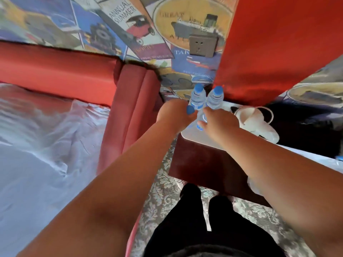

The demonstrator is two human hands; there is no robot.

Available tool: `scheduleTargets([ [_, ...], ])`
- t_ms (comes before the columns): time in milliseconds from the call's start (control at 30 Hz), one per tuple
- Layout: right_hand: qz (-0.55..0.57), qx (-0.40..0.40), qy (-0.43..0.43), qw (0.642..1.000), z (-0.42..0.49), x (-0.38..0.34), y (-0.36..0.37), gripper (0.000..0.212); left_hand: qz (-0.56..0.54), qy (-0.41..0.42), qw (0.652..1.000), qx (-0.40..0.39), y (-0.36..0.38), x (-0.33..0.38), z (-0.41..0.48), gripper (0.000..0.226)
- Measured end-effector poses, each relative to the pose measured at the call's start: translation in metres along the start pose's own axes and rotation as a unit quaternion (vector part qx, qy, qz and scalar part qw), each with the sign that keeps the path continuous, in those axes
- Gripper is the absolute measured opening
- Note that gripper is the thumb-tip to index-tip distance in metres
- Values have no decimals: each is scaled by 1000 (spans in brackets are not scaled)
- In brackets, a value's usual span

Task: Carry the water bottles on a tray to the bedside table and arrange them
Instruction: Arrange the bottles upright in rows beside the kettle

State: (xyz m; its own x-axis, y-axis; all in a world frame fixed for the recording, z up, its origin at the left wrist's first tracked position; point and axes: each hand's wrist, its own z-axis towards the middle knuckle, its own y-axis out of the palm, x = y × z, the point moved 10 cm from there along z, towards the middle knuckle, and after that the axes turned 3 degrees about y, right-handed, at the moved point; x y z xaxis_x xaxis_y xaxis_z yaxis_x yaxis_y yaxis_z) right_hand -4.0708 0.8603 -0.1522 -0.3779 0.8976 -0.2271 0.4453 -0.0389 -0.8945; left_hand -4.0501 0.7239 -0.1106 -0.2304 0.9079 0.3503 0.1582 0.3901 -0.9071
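Two clear water bottles with blue caps, one [197, 98] beside the other [215, 98], stand upright at the back of the bedside table [204, 164], against the wall. My left hand [176, 114] is closed around a third bottle; only its blue cap [190, 110] shows past my fingers. My right hand [220, 121] grips a clear bottle [201, 117] just in front of the standing pair. Both held bottles are mostly hidden by my hands. They are over a white flat surface [202, 140] with a rounded corner on top of the table.
A white electric kettle [254, 120] stands right of the bottles. A red padded headboard [133, 108] and the bed [37, 154] lie to the left. A wall socket [202, 45] sits above the table, with a red curtain [269, 52] behind. My legs stand on patterned carpet [161, 191].
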Motion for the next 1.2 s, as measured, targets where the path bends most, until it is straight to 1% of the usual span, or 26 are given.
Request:
scheduleTargets([
  [100,-4,5,15,1000,10,2,0,37,0,3,1000,-23,24,-1,18,36],
  [200,-42,0,48,998,20,9,-2,38,-6,-5,1000,-23,36,-5,33,37],
  [300,-65,-21,84,994,27,18,-4,30,-9,-5,999,-30,47,-6,42,38],
  [400,-84,-41,94,991,30,22,-3,26,-3,5,999,-42,58,-9,43,38],
  [467,-87,-43,91,991,29,22,-2,29,4,15,999,-51,63,-10,44,36],
  [667,-44,21,71,996,28,29,-8,36,-2,31,999,-43,59,-2,55,35],
  [867,-12,62,96,993,30,47,0,40,-11,34,999,-26,65,2,59,34],
  [1067,82,45,121,988,29,57,6,40,-35,-10,998,-42,74,-2,58,39],
  [1200,110,36,118,986,18,59,0,52,-5,-24,997,-67,73,-6,47,42],
])
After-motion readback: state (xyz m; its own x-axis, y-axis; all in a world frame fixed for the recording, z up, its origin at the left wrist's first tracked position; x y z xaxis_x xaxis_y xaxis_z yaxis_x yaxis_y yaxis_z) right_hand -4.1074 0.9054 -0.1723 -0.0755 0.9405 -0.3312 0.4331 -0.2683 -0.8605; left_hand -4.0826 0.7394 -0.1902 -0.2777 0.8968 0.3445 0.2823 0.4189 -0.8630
